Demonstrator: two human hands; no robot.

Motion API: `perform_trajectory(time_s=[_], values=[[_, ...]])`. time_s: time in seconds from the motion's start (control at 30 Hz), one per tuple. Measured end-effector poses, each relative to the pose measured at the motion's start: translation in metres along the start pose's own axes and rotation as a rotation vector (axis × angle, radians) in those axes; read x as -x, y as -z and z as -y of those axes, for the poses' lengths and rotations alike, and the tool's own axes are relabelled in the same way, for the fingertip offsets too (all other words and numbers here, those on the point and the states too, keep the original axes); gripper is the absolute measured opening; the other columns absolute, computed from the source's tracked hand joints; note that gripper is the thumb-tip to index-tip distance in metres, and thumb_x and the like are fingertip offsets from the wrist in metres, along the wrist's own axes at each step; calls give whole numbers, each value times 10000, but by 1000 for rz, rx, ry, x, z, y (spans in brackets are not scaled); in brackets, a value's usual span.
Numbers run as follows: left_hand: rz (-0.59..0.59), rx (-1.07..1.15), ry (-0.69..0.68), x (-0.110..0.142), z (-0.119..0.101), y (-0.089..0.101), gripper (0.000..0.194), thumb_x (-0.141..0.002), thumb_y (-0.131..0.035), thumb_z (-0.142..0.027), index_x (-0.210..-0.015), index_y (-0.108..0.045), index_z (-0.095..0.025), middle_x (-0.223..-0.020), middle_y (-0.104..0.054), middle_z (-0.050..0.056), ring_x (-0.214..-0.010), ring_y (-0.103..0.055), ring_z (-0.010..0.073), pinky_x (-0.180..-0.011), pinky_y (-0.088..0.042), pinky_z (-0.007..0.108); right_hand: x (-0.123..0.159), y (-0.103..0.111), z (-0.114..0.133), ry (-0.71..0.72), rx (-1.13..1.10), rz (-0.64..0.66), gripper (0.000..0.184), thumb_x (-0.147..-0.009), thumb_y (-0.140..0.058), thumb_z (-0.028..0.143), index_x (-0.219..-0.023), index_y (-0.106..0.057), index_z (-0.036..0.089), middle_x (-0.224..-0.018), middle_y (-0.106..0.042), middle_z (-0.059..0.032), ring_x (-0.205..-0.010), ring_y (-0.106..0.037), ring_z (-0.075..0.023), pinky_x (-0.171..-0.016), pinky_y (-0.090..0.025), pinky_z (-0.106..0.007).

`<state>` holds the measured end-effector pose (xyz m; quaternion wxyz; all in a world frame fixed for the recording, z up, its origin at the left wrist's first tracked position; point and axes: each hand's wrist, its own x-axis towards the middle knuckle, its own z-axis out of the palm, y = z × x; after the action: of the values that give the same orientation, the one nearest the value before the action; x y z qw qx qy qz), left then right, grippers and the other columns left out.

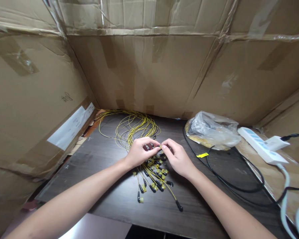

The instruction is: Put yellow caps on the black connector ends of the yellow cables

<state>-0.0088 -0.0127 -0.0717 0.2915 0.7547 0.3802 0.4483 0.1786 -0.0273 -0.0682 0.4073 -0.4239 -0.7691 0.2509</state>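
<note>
My left hand [141, 151] and my right hand [176, 156] meet fingertip to fingertip over a bunch of thin yellow wires [142, 127]. The left fingers are closed on a wire's small black connector [158, 146], mostly covered by them. Thumb and forefinger of my right hand pinch a tiny yellow piece at its end; its exact shape is too small to tell. Below the hands lie several black elbow-shaped connectors [179, 205], many with translucent yellow caps [142, 200] on or beside them.
The wires loop back across the dark table [109, 199] toward a cardboard wall [139, 73]. At right are a clear plastic bag [211, 127] with yellowish contents, a black cable [229, 186] with a yellow tag, and a white power strip [257, 144] with an adapter plugged in.
</note>
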Motion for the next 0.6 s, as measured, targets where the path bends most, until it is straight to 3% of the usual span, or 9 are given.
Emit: perform_trajectory(time_s=[0.27,0.6], values=[[-12,-13,-50,0,1,0,148,-852,-710,-263,-926,-778,-155,-809,-723,50,-600,-587,87,-554,-479,183,1,-5,-2,6,-27,6,285,-1017,-392,325,-819,-554,201,-806,-605,-35,-745,-565,-173,-707,-435,-288],[-25,-2,-12,0,0,-3,104,-805,-704,-200,-872,-750,-135,-800,-710,39,-610,-603,88,-559,-488,175,2,-10,-3,34,-34,5,281,-1026,-385,296,-845,-574,196,-830,-604,-41,-787,-576,-173,-743,-432,-291]])
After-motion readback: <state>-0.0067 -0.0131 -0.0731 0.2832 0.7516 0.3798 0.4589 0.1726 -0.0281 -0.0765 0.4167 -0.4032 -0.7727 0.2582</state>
